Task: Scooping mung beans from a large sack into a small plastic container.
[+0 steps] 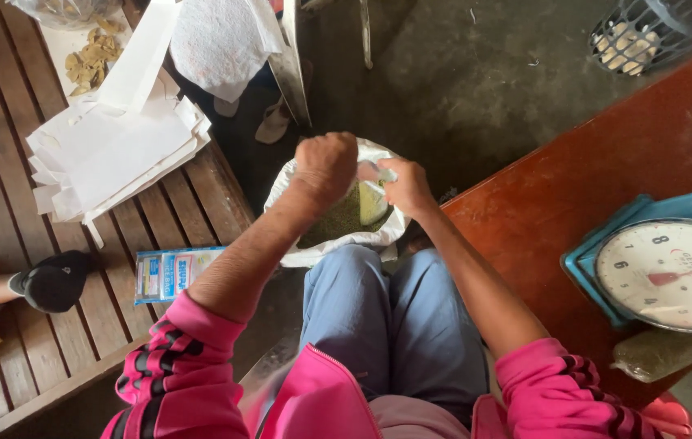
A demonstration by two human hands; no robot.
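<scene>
A white sack point(310, 251) of small greenish grains stands open on the floor in front of my knees. Over its mouth I hold a small clear plastic bag point(372, 197), partly filled with the same grains. My left hand point(325, 165) is closed in a fist above the sack, at the bag's top. My right hand point(407, 188) pinches the bag's upper edge from the right. Whether the left hand grips the bag or something else is hidden by the fist.
A blue dial scale point(664, 268) sits on the red-brown table point(606, 162) at right, a filled clear bag point(663, 354) below it. On the wooden slatted bench point(4, 195) at left lie stacked white paper bags point(110, 154), a blue-white packet point(169, 273) and another person's black-socked foot point(52, 281).
</scene>
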